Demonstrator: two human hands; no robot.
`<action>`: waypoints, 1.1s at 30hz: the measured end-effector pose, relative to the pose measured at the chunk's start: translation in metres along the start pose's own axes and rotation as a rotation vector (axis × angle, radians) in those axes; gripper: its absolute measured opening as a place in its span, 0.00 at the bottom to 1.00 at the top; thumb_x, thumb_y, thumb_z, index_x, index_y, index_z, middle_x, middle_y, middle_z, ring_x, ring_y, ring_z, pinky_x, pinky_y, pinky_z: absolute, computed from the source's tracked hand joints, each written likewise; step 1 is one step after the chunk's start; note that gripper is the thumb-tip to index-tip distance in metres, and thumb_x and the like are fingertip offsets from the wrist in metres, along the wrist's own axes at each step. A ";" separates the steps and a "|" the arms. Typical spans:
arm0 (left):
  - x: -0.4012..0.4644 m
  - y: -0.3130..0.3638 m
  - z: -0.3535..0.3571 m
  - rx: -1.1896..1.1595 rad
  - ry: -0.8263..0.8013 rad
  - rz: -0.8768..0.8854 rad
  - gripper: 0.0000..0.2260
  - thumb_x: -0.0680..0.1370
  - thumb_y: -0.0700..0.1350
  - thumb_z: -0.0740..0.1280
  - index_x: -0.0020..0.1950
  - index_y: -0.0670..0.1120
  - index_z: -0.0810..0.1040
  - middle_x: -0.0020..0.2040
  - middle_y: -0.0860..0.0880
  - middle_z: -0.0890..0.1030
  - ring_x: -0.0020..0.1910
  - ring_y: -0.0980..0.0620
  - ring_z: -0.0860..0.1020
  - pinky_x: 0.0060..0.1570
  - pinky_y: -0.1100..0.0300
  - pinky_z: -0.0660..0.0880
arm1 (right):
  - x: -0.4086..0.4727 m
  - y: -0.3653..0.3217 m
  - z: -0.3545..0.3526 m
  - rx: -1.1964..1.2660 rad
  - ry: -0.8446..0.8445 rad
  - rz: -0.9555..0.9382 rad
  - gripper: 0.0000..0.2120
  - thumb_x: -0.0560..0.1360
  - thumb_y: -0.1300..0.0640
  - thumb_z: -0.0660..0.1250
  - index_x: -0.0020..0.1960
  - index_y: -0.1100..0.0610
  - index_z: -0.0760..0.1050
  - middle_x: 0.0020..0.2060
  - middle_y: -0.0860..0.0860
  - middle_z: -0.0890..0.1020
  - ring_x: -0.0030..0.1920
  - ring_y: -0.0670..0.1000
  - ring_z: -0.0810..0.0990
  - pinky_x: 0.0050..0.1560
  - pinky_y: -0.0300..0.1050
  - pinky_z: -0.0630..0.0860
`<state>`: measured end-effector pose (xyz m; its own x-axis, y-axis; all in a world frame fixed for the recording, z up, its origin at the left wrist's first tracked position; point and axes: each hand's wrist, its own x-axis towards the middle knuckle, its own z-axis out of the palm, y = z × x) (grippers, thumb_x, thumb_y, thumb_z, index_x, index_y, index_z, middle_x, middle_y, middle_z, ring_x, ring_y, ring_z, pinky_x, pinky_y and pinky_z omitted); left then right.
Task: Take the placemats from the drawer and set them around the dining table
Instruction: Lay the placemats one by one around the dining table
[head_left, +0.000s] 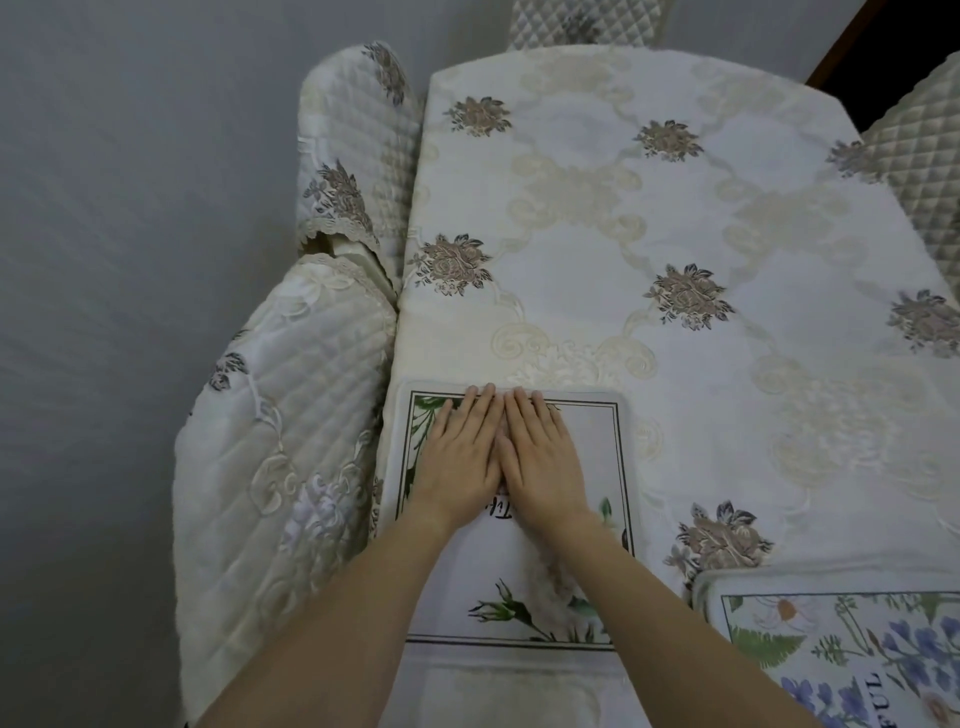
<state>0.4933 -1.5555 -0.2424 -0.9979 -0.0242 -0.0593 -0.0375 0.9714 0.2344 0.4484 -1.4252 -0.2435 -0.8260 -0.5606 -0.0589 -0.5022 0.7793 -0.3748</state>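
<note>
free: tablecloth (649, 249) ahead | blocked: chairs (291, 415) left

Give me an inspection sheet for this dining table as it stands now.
Surface: dining table under a cream tablecloth with floral motifs.
Job's things: white-flower placemat flat at the near left edge; blue-flower placemat at the near right, partly out of frame.
Clutter: nothing seen.
Grippers: left hand and right hand side by side, fingers straight, pressing the white-flower placemat.
Cables: nothing seen.
Surroundings: quilted chair covers along the table's sides; grey floor.
</note>
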 end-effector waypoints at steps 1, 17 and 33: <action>0.000 -0.001 0.001 -0.013 0.000 0.001 0.26 0.80 0.52 0.46 0.77 0.44 0.56 0.78 0.48 0.55 0.77 0.50 0.51 0.74 0.50 0.49 | 0.000 0.001 0.000 -0.005 -0.001 -0.001 0.29 0.81 0.44 0.37 0.78 0.55 0.48 0.77 0.48 0.48 0.77 0.47 0.41 0.76 0.44 0.39; -0.031 -0.043 -0.011 -0.060 0.053 -0.145 0.28 0.81 0.56 0.47 0.78 0.44 0.48 0.78 0.49 0.49 0.77 0.54 0.47 0.74 0.60 0.41 | -0.022 0.057 -0.027 -0.064 -0.007 0.068 0.29 0.82 0.45 0.42 0.79 0.54 0.43 0.78 0.47 0.46 0.77 0.43 0.39 0.76 0.43 0.39; -0.086 0.017 -0.025 -0.046 0.058 -0.039 0.26 0.83 0.52 0.43 0.78 0.41 0.49 0.78 0.45 0.50 0.77 0.50 0.48 0.74 0.52 0.47 | -0.079 -0.021 -0.032 0.091 0.052 0.040 0.29 0.81 0.44 0.41 0.78 0.57 0.48 0.76 0.49 0.50 0.77 0.48 0.45 0.76 0.45 0.43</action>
<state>0.5775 -1.5430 -0.2092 -0.9969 -0.0771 -0.0138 -0.0779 0.9576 0.2773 0.5161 -1.3885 -0.2009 -0.8583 -0.5124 -0.0278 -0.4455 0.7709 -0.4553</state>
